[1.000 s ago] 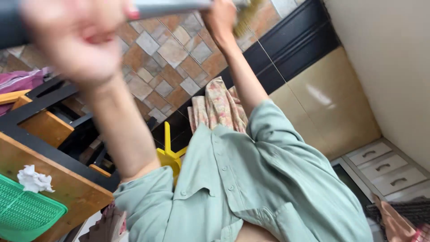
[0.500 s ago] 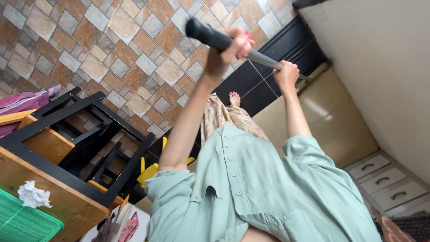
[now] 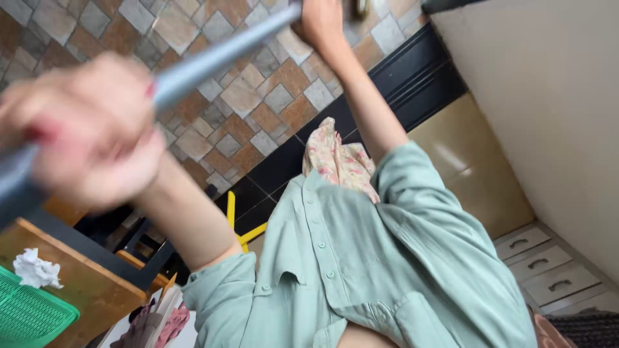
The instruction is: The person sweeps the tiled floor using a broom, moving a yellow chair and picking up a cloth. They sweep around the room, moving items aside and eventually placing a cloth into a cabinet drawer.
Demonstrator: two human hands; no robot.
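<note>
We look down along our own body, and both of our hands are wrapped around a long grey pole [image 3: 219, 51] that runs slantwise across the upper left of the view. Our left hand [image 3: 84, 151] is very close to the camera and blurred, its fingers folded tight around the lower, darker end of the pole. Our right hand [image 3: 320, 22] grips the same pole farther along, near the top edge, with the arm stretched out straight from the rolled sleeve of our pale green shirt [image 3: 361, 258]. What sits at the pole's far end is cut off by the frame; a small yellowish bit shows just beside the right hand, perhaps bristles, though we cannot tell. Beneath the pole lies a tiled floor [image 3: 251, 96] of brown and grey squares, bordered by a black strip. A patterned cloth garment [image 3: 338, 161] hangs below the shirt. At the lower left stands a wooden table [image 3: 84, 290] with a black frame, bearing a green mesh basket [image 3: 29, 316] and a crumpled white paper [image 3: 35, 269]. White drawers [image 3: 538, 264] show at the lower right.
</note>
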